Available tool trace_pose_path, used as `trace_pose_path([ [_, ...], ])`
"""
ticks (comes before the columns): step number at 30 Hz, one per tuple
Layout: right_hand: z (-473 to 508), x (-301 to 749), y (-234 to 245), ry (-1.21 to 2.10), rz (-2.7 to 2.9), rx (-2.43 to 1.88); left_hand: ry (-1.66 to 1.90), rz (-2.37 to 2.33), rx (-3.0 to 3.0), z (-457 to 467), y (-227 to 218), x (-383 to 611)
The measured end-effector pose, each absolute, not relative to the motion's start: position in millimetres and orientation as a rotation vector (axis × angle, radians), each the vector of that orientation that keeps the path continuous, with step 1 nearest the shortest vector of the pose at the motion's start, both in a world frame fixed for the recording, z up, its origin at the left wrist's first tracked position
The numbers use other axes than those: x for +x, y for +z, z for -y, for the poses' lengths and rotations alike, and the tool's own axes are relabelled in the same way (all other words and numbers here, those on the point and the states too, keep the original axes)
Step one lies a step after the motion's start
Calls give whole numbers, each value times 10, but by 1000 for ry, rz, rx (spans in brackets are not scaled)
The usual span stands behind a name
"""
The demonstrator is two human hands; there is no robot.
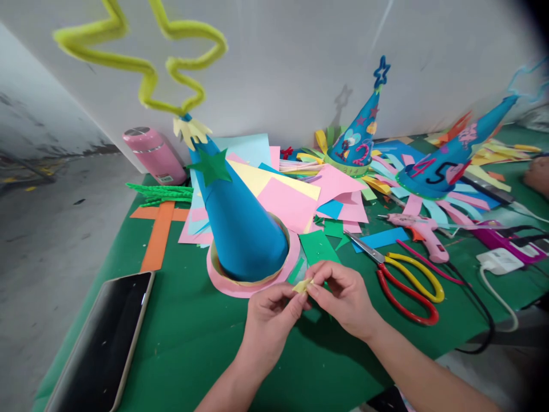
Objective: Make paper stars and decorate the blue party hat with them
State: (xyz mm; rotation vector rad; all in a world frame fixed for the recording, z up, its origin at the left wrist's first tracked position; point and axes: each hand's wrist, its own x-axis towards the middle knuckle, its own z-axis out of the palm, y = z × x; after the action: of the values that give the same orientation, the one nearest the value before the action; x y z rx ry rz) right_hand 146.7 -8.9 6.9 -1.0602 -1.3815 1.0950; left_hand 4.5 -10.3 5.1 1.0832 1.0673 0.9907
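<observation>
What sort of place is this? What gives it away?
Probably a craft workspace; whether classroom, workshop or home, I can't tell. Signs: scissors, a pink glue gun and loose coloured paper sheets.

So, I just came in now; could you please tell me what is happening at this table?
A person pinches a small pale yellow piece between the fingertips of the left hand and the right hand. Just beyond the hands stands a blue cone with a pink brim and a green star. The scissors and the pink glue gun lie to the right, both untouched.
</observation>
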Motion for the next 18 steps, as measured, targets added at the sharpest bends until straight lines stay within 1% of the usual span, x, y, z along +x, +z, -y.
trace_pose_path([
  [18,111,1445,36,1046,1322,-1197,1005,-1049,919,118,-17,55],
])
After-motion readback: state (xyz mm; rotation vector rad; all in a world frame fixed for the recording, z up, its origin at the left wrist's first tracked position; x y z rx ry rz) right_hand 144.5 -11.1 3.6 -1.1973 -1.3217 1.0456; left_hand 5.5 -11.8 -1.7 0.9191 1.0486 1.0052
